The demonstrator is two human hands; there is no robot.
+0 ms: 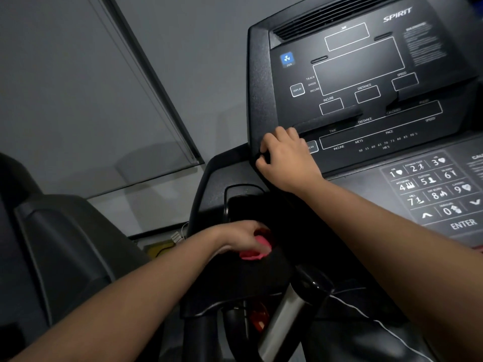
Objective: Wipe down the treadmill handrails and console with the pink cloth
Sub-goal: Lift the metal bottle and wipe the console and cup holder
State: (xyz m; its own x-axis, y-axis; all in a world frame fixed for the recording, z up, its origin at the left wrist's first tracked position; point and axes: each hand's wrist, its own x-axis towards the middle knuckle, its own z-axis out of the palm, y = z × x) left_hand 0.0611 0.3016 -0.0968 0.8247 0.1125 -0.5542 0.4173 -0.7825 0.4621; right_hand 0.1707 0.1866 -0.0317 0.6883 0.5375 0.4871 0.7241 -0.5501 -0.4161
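The black treadmill console (366,74) fills the upper right, with its dark display panels and a numbered keypad (431,189) lower right. My left hand (235,239) grips the bunched pink cloth (257,246) and presses it into the dark cup-holder recess (248,205) on the console's left side. My right hand (285,160) grips the console's left edge, fingers curled round the rim. A silver and black handrail post (285,317) rises below the console.
A grey wall and a window frame (156,87) lie to the left. A second dark machine (65,257) stands at lower left. A thin white cord (379,322) trails across the lower right. A yellow object (159,248) sits on the floor by the wall.
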